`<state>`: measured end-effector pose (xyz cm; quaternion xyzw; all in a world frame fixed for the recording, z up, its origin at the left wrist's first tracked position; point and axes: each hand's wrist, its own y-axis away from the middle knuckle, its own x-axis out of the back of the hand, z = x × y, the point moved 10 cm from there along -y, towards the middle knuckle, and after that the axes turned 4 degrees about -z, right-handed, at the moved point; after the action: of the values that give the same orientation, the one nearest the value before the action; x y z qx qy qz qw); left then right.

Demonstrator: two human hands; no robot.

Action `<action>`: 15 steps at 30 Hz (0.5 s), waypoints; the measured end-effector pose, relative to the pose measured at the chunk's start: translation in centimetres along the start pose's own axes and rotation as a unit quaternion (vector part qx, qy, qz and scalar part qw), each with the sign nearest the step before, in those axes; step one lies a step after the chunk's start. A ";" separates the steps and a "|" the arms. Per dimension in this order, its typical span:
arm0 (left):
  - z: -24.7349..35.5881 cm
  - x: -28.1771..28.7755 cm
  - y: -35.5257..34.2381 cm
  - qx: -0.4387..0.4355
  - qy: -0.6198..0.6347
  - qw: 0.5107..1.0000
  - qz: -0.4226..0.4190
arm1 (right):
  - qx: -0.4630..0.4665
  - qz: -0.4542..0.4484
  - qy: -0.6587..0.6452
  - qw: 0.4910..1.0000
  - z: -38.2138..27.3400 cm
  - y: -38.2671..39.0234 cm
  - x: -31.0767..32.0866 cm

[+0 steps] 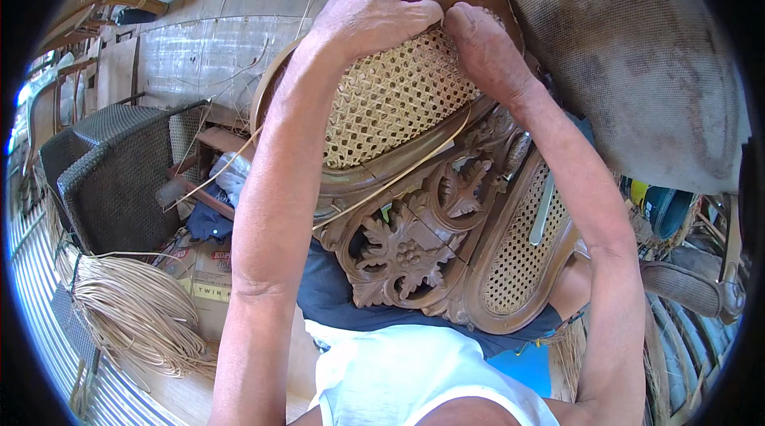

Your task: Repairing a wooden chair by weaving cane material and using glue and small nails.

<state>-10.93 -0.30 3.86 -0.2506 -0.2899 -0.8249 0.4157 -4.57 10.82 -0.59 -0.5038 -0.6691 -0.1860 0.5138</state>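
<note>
A carved brown wooden chair lies across my lap, with pale woven cane [398, 103] filling its larger panel. At the far edge of that cane, my left hand [376, 13] is closed, its thumb and curled fingers pressed together. Beside it, my right hand [484, 45] pinches at the same edge, fingertips nearly touching the left ones. Whatever the fingertips hold is too small or hidden to make out. A loose cane strand [398, 180] curves over the frame below the woven panel. On the smaller cane panel [518, 255] lies a pale green slim tool [543, 211].
Carved leaf work [406, 255] joins the two panels. A coil of cane strands [131, 306] lies at the lower left, near a dark woven chair [119, 171] and a cardboard box [209, 274]. A large mesh-covered panel [629, 51] stands at the right.
</note>
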 end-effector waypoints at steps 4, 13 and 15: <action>-0.6 -0.2 0.4 0.000 0.001 0.997 -0.073 | -0.006 0.023 -0.003 1.000 -0.3 0.0 -0.7; 0.7 -0.9 0.6 -0.060 -0.073 0.985 -0.141 | -0.018 0.030 0.041 0.999 -0.9 0.4 -0.8; 0.2 -0.6 1.2 -0.025 -0.066 0.987 -0.145 | -0.035 0.015 0.061 0.997 -1.4 0.1 -1.4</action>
<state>-9.55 -0.43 3.97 -0.2702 -0.3296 -0.8649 0.2652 -3.83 9.06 -1.30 -0.5186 -0.6220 -0.2320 0.5387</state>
